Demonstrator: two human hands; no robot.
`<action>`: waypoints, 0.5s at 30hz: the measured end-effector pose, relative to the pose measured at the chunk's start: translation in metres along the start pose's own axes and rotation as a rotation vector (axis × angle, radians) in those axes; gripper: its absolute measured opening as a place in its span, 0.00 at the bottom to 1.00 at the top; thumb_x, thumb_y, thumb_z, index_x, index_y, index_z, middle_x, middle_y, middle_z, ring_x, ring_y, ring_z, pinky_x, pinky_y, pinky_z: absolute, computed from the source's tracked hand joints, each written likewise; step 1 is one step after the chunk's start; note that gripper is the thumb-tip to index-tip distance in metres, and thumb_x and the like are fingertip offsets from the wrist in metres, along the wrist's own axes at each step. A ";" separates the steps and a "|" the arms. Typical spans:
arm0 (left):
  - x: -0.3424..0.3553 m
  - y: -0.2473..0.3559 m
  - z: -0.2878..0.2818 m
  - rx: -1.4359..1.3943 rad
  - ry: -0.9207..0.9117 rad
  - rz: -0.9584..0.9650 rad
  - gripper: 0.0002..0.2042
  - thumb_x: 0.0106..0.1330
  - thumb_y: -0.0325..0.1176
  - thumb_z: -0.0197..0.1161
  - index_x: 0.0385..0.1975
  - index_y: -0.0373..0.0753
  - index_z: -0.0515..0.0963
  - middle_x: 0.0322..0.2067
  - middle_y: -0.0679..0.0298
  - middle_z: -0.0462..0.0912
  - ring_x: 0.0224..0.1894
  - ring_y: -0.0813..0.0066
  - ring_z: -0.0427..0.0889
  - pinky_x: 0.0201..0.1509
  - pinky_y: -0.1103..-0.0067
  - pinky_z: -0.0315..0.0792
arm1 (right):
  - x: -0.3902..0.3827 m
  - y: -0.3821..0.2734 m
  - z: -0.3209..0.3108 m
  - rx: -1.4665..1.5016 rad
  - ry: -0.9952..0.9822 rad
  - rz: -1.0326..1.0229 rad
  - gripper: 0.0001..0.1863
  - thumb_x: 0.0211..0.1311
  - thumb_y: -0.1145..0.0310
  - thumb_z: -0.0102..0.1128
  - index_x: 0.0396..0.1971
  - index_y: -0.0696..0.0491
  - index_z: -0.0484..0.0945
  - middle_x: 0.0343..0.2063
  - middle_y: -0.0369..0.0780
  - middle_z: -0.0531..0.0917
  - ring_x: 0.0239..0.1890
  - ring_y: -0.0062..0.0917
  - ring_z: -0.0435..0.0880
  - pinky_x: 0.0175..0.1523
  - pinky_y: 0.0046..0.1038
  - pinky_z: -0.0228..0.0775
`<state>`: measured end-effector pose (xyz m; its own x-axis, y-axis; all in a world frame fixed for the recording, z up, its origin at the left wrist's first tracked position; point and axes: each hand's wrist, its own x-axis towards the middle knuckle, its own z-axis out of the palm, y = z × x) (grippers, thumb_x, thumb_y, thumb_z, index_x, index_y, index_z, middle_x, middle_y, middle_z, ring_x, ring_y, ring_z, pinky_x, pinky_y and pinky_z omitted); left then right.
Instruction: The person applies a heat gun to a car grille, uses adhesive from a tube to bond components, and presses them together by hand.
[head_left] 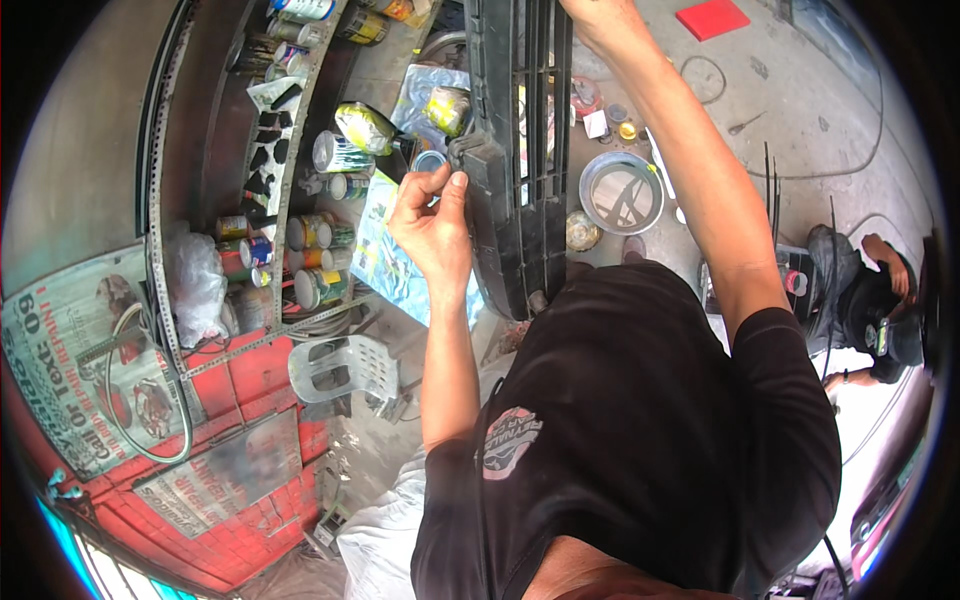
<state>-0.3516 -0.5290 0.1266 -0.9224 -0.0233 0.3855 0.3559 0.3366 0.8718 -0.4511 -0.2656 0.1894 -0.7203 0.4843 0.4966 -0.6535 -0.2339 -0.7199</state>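
Observation:
A long black plastic grille (492,215) with slats stands upright before me, close to my body. My left hand (437,218) is raised just left of it, thumb and fingers pinched together near a clip-like corner. Anything in that pinch is too small or hidden to make out. My right arm reaches along the grille's right side, and my right hand (606,28) is at its far end, at the picture's upper edge. Its fingers are cut off, so its grip does not show. Behind the grille, at left, lie a yellow-green bag (366,128) and a blue-white sheet (385,245).
Paint cans (320,288) crowd the metal shelves (290,150) at left, above a grey plastic chair (340,368). On the floor at right stand a round basin (584,196) and a red flat block (712,18). A hose (835,172) curves beyond. Another person (880,310) is at far right.

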 end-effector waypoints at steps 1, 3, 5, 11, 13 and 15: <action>0.000 0.000 0.000 -0.004 0.002 -0.002 0.04 0.60 0.17 0.71 0.31 0.29 0.82 0.29 0.66 0.79 0.30 0.84 0.74 0.33 0.85 0.67 | 0.000 0.000 0.000 0.016 -0.008 0.013 0.43 0.56 0.63 0.75 0.67 0.59 0.60 0.50 0.43 0.80 0.50 0.27 0.80 0.56 0.31 0.77; 0.000 0.001 0.001 -0.008 0.001 -0.007 0.04 0.60 0.17 0.71 0.31 0.28 0.82 0.29 0.66 0.79 0.30 0.84 0.74 0.33 0.85 0.67 | -0.002 -0.002 0.000 0.048 -0.024 0.038 0.43 0.56 0.63 0.75 0.67 0.59 0.60 0.51 0.43 0.79 0.50 0.27 0.80 0.56 0.32 0.77; -0.001 0.001 0.002 -0.009 -0.003 -0.014 0.04 0.60 0.17 0.71 0.31 0.28 0.82 0.29 0.65 0.79 0.30 0.83 0.74 0.34 0.84 0.67 | -0.004 -0.005 0.000 0.039 -0.026 0.011 0.43 0.56 0.63 0.75 0.67 0.59 0.61 0.51 0.43 0.79 0.50 0.28 0.80 0.56 0.32 0.77; -0.003 0.003 0.003 0.088 0.004 0.037 0.03 0.61 0.19 0.70 0.31 0.27 0.82 0.30 0.63 0.80 0.30 0.80 0.75 0.34 0.82 0.69 | -0.004 -0.002 -0.002 -0.006 -0.015 -0.028 0.44 0.56 0.63 0.75 0.68 0.59 0.60 0.52 0.43 0.79 0.50 0.27 0.80 0.56 0.31 0.77; -0.002 0.005 0.003 0.127 -0.004 0.047 0.03 0.62 0.19 0.70 0.31 0.28 0.82 0.30 0.63 0.80 0.30 0.80 0.75 0.35 0.82 0.69 | -0.004 -0.002 -0.001 -0.008 -0.012 -0.020 0.44 0.56 0.62 0.75 0.69 0.59 0.60 0.51 0.43 0.79 0.50 0.27 0.80 0.56 0.30 0.77; -0.003 0.005 0.004 0.110 0.001 0.038 0.03 0.63 0.20 0.70 0.31 0.28 0.82 0.30 0.63 0.81 0.30 0.80 0.75 0.35 0.82 0.69 | -0.005 -0.004 0.000 0.004 -0.014 0.018 0.45 0.56 0.62 0.75 0.69 0.59 0.60 0.51 0.43 0.79 0.50 0.27 0.80 0.56 0.30 0.76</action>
<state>-0.3481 -0.5241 0.1286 -0.9083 -0.0090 0.4182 0.3722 0.4386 0.8180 -0.4453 -0.2668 0.1895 -0.7353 0.4685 0.4897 -0.6409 -0.2457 -0.7273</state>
